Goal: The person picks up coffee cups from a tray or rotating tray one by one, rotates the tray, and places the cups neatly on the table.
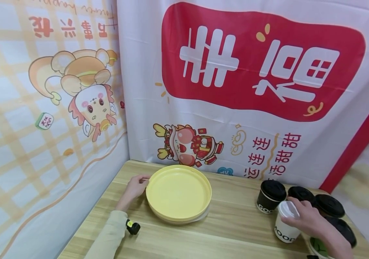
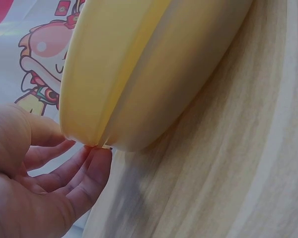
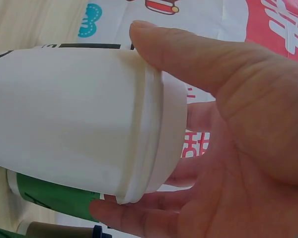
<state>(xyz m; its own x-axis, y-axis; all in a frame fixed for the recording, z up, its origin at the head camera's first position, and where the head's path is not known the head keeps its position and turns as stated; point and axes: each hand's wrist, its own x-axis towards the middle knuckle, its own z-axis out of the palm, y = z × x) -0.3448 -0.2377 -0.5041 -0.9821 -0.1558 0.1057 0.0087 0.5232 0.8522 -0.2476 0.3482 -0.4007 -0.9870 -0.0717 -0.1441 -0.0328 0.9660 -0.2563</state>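
Observation:
A round yellow tray (image 1: 178, 194) with a raised rim sits on the wooden table, a paler layer showing under it. At its left side my left hand (image 1: 135, 187) grips the edge; the left wrist view shows the thumb and curled fingertips against the rim (image 2: 97, 99) near a seam. On the right, my right hand (image 1: 310, 217) holds a white paper cup (image 1: 286, 230) with a white lid, near its top. In the right wrist view the thumb lies along one side of the white cup (image 3: 69, 114) and the fingers reach round the lid (image 3: 169, 134).
A black cup (image 1: 266, 201) with a black lid stands left of the white cup. Several more black-lidded cups (image 1: 329, 205) crowd behind and right of it, one of them green (image 1: 318, 246). Printed cloth (image 1: 145, 82) hangs behind the wooden table (image 1: 229, 230).

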